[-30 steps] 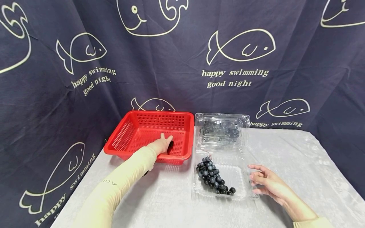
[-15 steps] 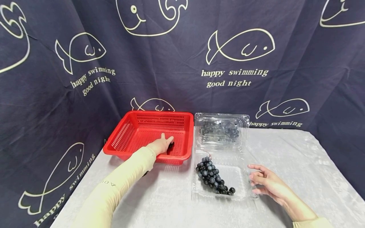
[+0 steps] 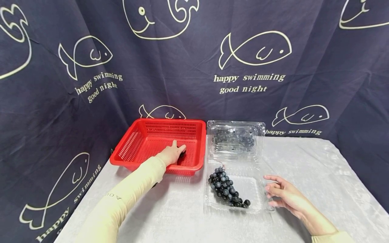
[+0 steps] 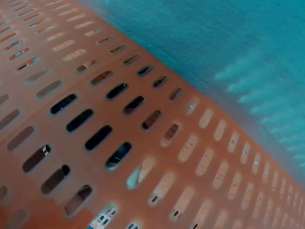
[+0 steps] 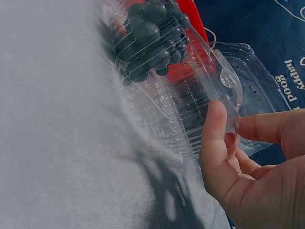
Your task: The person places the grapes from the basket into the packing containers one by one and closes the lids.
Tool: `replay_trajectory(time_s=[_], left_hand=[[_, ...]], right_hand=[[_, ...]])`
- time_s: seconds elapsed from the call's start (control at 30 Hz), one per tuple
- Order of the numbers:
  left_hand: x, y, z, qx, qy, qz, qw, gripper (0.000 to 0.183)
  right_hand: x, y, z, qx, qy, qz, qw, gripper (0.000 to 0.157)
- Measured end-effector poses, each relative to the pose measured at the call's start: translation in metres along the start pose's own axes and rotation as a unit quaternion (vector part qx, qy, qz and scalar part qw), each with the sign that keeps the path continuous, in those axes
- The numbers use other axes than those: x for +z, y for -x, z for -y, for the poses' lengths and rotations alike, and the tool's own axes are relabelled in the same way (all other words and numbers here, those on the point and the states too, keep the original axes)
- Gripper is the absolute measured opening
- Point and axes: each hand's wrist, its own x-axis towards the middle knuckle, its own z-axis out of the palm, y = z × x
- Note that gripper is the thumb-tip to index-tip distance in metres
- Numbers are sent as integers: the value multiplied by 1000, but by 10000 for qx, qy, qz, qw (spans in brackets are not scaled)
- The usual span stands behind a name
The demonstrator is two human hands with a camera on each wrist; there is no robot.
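Note:
Inside the red slotted basket is my left hand, with two fingers spread and the rest hidden. A small dark thing, too covered to name, shows under these fingers; whether they hold it I cannot tell. The left wrist view shows only the basket's slotted wall, with dark shapes behind some slots. A bunch of dark grapes lies in the front half of an opened clear plastic clamshell. My right hand pinches its right rim between thumb and fingers.
The clamshell's raised back half leans near the curtain, with dark shapes showing through it. A dark blue curtain with fish drawings surrounds the back and sides. A pale grey cloth covers the table.
Almost everything holds still. The left hand's fingers have shifted very slightly up inside the basket, and the view has moved a touch; the right hand stays at the clamshell rim.

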Motion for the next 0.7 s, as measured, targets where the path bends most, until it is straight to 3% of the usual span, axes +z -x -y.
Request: replay_trajectory(time_s=[0.23,0.7], left_hand=[[-3,0,-1,197,-276,-387,9987,39],[-13,4,-5,342,-738,-598,9949,53]], right_hand=[[0,0,0,0,40,-21,10000,30],[-2,-1,-1,-28,7,4,10000,31]])
